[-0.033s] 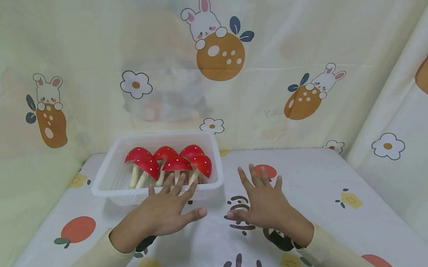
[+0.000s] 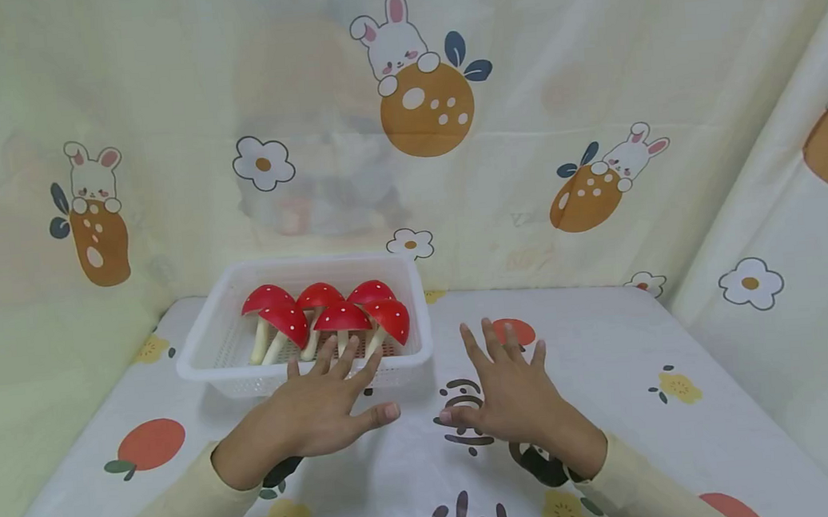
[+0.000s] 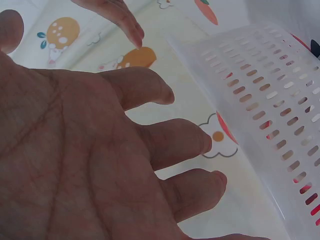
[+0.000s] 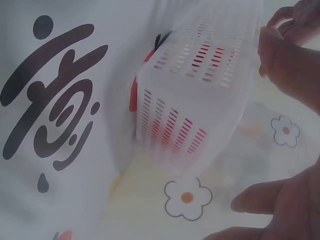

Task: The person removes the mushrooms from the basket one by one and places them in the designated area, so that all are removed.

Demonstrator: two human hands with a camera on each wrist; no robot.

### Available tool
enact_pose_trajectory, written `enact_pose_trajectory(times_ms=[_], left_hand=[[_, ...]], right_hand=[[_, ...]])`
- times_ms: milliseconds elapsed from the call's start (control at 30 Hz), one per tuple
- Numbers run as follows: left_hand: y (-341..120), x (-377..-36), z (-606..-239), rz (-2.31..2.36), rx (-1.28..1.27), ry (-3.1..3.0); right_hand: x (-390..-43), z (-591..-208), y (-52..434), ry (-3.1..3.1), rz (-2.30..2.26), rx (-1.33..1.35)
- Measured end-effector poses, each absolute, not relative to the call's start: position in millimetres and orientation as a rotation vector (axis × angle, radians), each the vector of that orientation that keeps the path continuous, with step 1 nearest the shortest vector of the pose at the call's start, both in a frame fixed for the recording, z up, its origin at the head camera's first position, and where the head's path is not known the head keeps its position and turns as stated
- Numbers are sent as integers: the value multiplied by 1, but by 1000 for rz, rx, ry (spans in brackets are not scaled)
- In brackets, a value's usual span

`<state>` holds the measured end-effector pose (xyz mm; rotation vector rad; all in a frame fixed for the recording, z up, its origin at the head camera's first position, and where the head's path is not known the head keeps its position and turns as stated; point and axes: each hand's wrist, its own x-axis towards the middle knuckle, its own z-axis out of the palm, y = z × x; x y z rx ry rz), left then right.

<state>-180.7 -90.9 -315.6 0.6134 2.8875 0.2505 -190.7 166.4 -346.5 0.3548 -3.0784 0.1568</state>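
A white slotted plastic basket (image 2: 206, 337) stands on the table at centre left and holds several red toy mushrooms (image 2: 342, 317) with white stems. My left hand (image 2: 323, 405) hovers palm down just in front of the basket, fingers spread, their tips level with its near wall. My right hand (image 2: 506, 388) hovers palm down beside it to the right, fingers spread, holding nothing. In the left wrist view the palm (image 3: 75, 160) faces the camera beside the basket wall (image 3: 270, 95). The right wrist view shows the basket (image 4: 200, 90) from the side.
A printed cloth (image 2: 609, 373) with fruit and flower pictures covers the table. Cloth walls with rabbit prints (image 2: 416, 82) rise behind and on both sides. The basket sits near the back left corner.
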Motion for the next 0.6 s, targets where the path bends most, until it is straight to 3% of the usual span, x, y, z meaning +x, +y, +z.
enact_pose_trajectory(times_ms=[300, 433, 600], left_hand=[[-102, -193, -313, 419, 708, 2954], [-133, -199, -304, 694, 684, 3064], [-190, -217, -290, 1028, 443, 3091]], right_hand=[[-189, -347, 175, -3100, 155, 376], [-184, -352, 181, -3135, 230, 378], [-180, -356, 189, -3140, 320, 387]])
